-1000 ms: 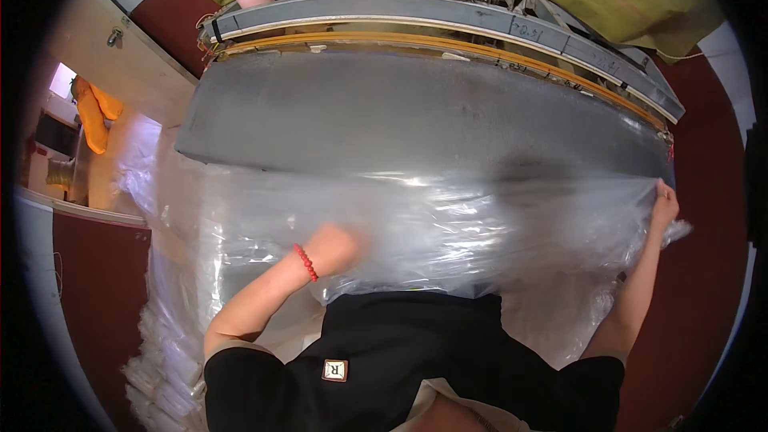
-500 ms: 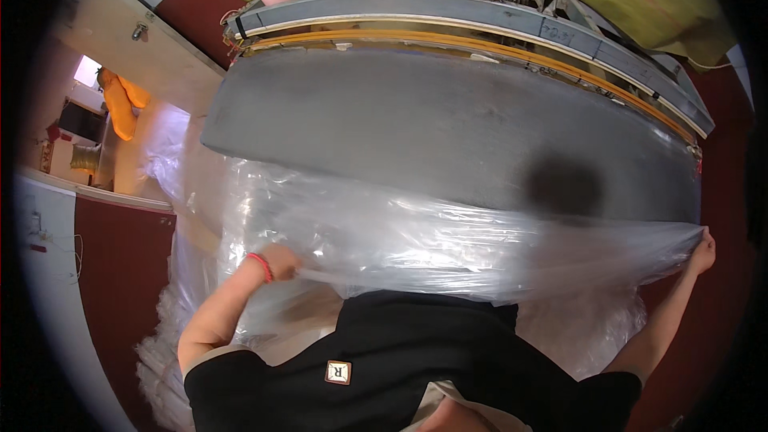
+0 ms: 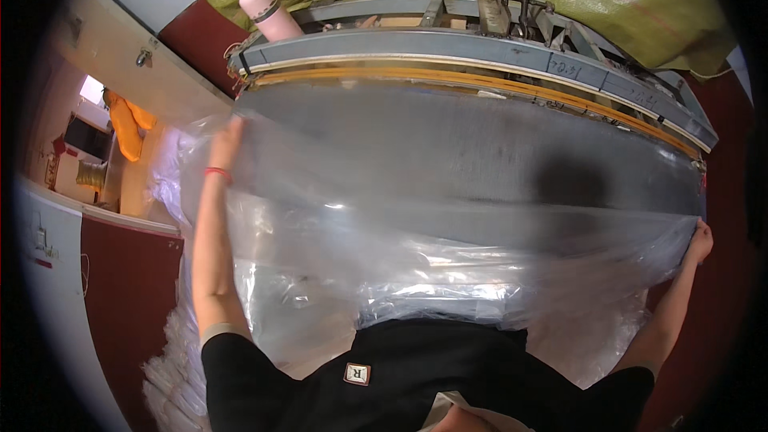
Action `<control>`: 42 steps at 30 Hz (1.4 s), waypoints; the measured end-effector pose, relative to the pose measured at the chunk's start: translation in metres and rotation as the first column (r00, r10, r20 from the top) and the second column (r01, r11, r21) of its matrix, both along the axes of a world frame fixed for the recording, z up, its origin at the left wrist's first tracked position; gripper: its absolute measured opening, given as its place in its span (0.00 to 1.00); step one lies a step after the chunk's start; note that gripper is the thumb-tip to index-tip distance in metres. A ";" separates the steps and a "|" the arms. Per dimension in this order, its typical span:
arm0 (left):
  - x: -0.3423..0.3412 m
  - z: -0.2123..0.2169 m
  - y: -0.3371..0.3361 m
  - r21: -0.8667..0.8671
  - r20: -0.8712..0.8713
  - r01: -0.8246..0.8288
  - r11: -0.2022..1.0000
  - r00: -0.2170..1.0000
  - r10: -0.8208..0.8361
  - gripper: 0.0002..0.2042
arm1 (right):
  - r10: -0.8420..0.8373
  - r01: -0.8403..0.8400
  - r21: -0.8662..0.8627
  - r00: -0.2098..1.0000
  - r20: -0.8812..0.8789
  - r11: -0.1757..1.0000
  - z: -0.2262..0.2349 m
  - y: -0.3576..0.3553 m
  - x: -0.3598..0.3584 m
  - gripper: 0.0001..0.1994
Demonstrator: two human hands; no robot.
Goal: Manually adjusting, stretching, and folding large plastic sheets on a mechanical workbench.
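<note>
A clear plastic film (image 3: 464, 256) lies partly over a long dark grey board-like surface (image 3: 416, 136), wrinkled and shiny towards my body. My left hand (image 3: 227, 142), with a red band at its wrist, reaches to the far left corner of the surface, closed on the film's edge. At the right end of the surface, my right hand (image 3: 701, 242) pinches the film's right edge. The film stretches between both hands, and the grey shows through it. A head-shaped shadow falls on the right part.
Behind the surface runs a grey metal frame (image 3: 496, 48) with an orange strip (image 3: 384, 74) along it. A pink bottle (image 3: 268, 12) stands at its far left end, and a metal clamp-like fitting (image 3: 524, 12) sits further right. Bunched plastic (image 3: 178, 368) hangs at the left; green sheeting (image 3: 640, 8) is behind.
My left hand has moved from near my body to the far left corner, drawing the film over the surface's left part. My right hand stays at the right edge, still gripping.
</note>
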State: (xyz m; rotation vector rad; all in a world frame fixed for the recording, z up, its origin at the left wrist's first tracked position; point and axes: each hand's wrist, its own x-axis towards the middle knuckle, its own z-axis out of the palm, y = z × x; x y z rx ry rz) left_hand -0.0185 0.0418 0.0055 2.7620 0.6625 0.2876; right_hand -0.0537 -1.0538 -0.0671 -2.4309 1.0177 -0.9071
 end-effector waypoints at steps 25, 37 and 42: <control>0.032 0.040 -0.511 -0.671 0.214 0.723 0.165 0.401 -0.891 0.06 | -0.181 0.151 -0.224 0.975 -0.124 0.963 0.029 0.068 0.003 0.11; 0.002 0.005 -0.729 -0.925 0.268 0.370 -0.086 0.474 -0.839 0.07 | -0.160 0.129 -0.208 0.978 -0.137 0.970 0.037 0.087 0.010 0.11; -0.037 0.040 -0.632 -0.882 0.443 -0.092 -0.461 0.166 -0.881 0.09 | -0.185 0.129 -0.225 0.950 -0.251 0.966 0.032 0.075 0.014 0.12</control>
